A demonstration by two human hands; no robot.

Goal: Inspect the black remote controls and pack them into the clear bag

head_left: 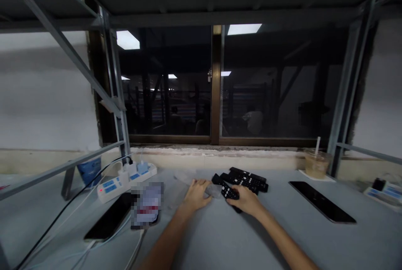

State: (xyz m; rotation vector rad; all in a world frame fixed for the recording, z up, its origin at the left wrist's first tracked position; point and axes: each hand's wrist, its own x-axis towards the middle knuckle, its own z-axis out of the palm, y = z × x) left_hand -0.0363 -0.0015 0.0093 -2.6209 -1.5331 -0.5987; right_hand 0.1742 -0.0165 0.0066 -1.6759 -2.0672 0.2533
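Note:
My right hand (246, 199) is closed around a black remote control (228, 190) with pale buttons, which lies at a slant above the desk. To its left, my left hand (197, 195) has bent fingers on a clear plastic bag (215, 191), with the thumb apart from the index finger. The bag lies between the hand and the remote's far end; its exact edges are hard to make out. Just behind my right hand, several more black remote controls (246, 178) lie in an overlapping pile. More thin clear plastic (186, 176) is spread behind my left hand.
On the left are a white power strip (127, 181) with plugs and cables, a dark phone (109, 216), a second, blurred phone (147, 205) and a blue container (89, 171). A black tablet-like slab (322, 201) and an iced drink cup (316, 164) stand right. Metal posts (351, 81) flank the desk.

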